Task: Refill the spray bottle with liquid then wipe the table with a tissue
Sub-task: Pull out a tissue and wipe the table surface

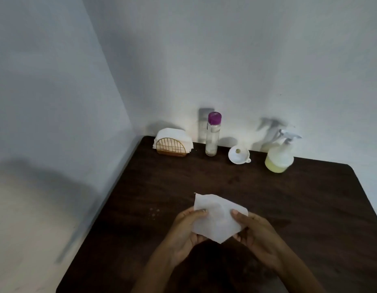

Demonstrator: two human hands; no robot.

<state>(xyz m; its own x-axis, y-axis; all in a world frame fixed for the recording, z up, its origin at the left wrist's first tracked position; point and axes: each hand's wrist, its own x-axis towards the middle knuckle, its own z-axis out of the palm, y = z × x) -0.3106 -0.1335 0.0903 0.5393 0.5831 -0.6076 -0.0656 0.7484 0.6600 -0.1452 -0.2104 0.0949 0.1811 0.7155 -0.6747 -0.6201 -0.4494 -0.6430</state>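
A white tissue is held above the dark wooden table near its front middle. My left hand pinches its left edge with thumb on top, and my right hand pinches its right edge the same way. The spray bottle with a white trigger head stands at the back right, yellowish liquid in its lower part. A tall clear bottle with a purple cap stands at the back, looking nearly empty. A white funnel lies between the two bottles.
A gold wire holder with white tissues stands at the table's back left corner. Pale walls close in the back and left sides. A few small droplets or crumbs lie left of the tissue. The floor shows at lower left.
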